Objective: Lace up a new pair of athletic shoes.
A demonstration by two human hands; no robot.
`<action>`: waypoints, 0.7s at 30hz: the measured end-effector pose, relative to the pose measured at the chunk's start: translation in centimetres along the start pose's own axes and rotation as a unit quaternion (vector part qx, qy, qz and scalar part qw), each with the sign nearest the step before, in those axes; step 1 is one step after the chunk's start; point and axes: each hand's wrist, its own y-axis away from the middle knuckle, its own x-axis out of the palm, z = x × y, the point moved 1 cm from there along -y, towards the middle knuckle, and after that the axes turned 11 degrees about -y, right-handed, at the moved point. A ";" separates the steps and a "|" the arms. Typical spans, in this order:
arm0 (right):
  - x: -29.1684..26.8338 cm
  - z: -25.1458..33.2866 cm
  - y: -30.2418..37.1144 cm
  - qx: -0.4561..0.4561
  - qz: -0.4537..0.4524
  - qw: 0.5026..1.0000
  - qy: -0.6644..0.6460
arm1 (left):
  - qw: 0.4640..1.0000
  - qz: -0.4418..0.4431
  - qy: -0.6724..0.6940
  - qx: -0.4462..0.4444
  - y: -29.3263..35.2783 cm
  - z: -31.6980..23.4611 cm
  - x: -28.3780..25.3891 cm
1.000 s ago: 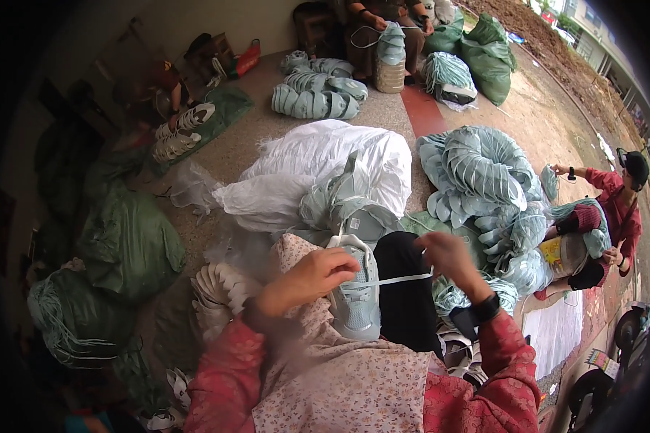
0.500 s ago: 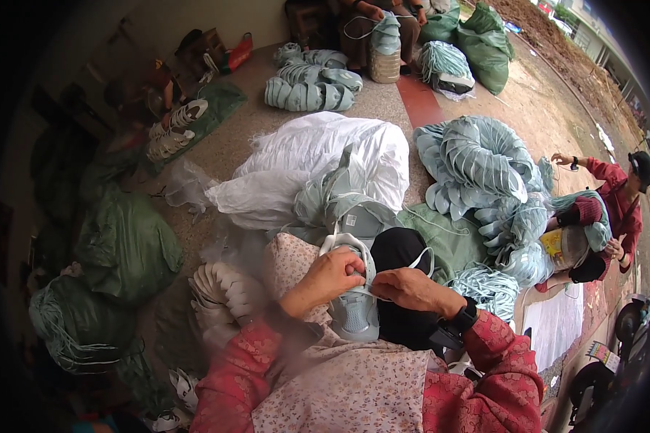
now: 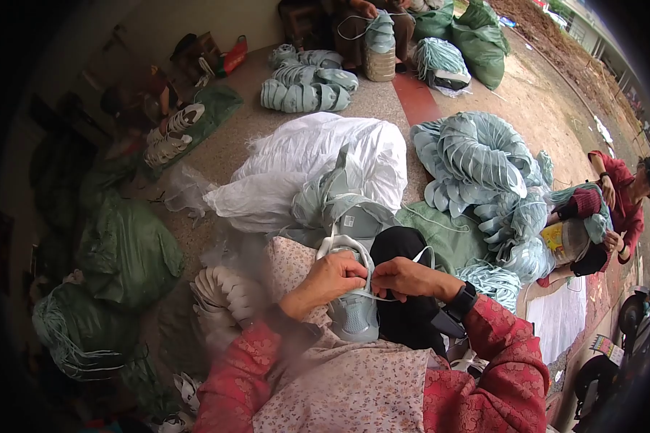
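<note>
On my lap lies a pale grey-blue shoe upper (image 3: 355,317), its mesh toe toward me. My left hand (image 3: 328,281) rests over its lacing area, fingers pinched on a pale shoelace. Just to the right, my right hand (image 3: 412,280) is closed with thumb and fingertips pressed together on the same shoelace (image 3: 427,254), which loops up past the knuckles. Beyond the hands, more grey-blue uppers (image 3: 361,220) are joined in a row, lying against a white sack. The lace holes under my fingers are hidden.
The white sack (image 3: 318,148) lies ahead. Coiled uppers (image 3: 477,155) and lace bundles (image 3: 490,281) pile at the right, near a co-worker in red (image 3: 621,202). Green sacks (image 3: 126,245) and cream uppers (image 3: 224,292) are at left. Another person sits at the far side behind a plastic jug (image 3: 380,63).
My right hand has turned, its fingers drawn together more tightly beside the upper. The left hand has barely moved. The co-worker at right has lowered a raised arm.
</note>
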 end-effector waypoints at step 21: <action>-2.7 2.6 -2.5 -0.262 0.024 0.879 0.398 | 0.986 -0.039 -0.160 0.012 0.4 -1.5 0.6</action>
